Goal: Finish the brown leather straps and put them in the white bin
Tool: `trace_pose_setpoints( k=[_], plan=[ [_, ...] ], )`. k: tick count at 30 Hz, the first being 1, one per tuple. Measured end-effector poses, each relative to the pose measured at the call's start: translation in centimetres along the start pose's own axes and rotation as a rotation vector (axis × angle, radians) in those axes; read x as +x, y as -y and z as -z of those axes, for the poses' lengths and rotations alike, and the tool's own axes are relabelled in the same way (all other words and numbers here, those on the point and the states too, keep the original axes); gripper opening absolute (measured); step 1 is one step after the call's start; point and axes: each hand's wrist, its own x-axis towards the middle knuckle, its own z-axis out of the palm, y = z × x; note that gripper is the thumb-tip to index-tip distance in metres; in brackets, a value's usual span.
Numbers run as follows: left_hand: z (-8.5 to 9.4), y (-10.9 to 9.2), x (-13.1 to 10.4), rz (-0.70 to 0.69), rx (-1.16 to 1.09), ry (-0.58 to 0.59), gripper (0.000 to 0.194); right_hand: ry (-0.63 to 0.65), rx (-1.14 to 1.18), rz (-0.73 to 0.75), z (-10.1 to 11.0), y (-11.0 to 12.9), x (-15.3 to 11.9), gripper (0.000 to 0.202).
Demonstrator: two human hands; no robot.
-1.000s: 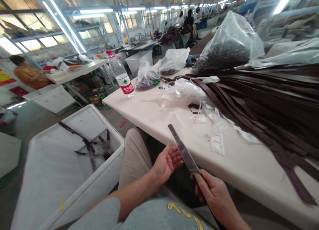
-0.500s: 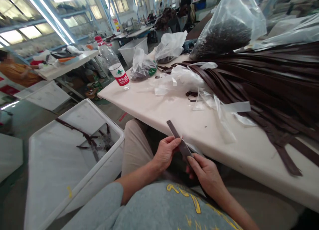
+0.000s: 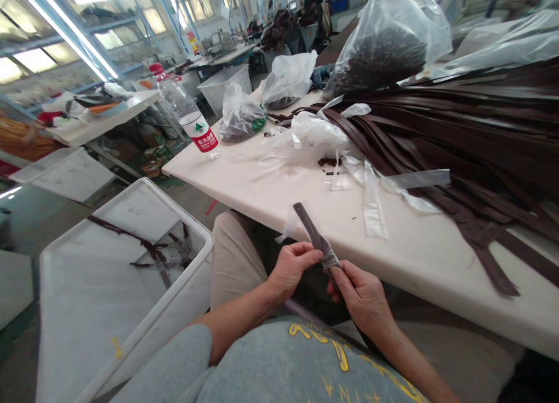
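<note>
Both hands are together over my lap, at the near edge of the white table [image 3: 262, 199]. A dark brown strip [image 3: 308, 223] runs up and left from them, its rounded end near the table edge. Thin clear plastic [image 3: 327, 255] is wrapped around the strip between the hands, and a loose flap sticks out to the left. My left hand [image 3: 297, 269] pinches the wrapped part with thumb and forefinger. Lower down, my right hand [image 3: 356, 286] is closed on the strip, its thumb on top.
Many brown strips [image 3: 458, 129] lie on the table's right side. Plastic scraps [image 3: 375, 208], filled bags [image 3: 240, 115] and a bottle [image 3: 192, 120] are farther back. A white bin [image 3: 109, 286] with scraps stands at left. A person's orange sleeve [image 3: 21, 136] shows at far left.
Clear plastic now wraps around the strip between my hands. My left hand has shifted slightly down and right, closer to my right hand.
</note>
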Motion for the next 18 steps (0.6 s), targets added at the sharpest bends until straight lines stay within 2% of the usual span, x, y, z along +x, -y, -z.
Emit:
trace_pose_setpoints(
  k=[2,4,7,9,11,15,18],
  plan=[
    [0.0,0.1,-0.2,0.05,0.065,0.073,0.037,-0.026,-0.029,0.046,0.1,0.2,0.3,0.044],
    [-0.2,-0.3,-0.1,0.05,0.011,0.083,0.038,-0.019,-0.049,0.065,0.2,0.2,0.3,0.043],
    [-0.6,-2.1,0.8,-0.053,-0.2,-0.008,0.044,0.039,-0.073,0.04,0.0,-0.2,0.1,0.043],
    [-0.9,-2.8,1.1,-0.097,-0.264,-0.067,0.045,0.053,-0.077,0.024,-0.1,-0.4,0.0,0.043],
    [-1.2,-2.5,0.8,-0.062,-0.228,-0.063,0.042,0.04,-0.079,0.029,-0.3,-0.4,0.0,0.044],
    [-1.3,-0.7,-0.8,0.069,-0.095,0.067,0.043,0.013,-0.073,0.07,-0.2,0.0,0.1,0.043],
    [-0.9,-1.3,-0.4,-0.006,-0.164,0.042,0.046,0.035,-0.088,0.059,0.2,-0.2,-0.1,0.042]
  ],
)
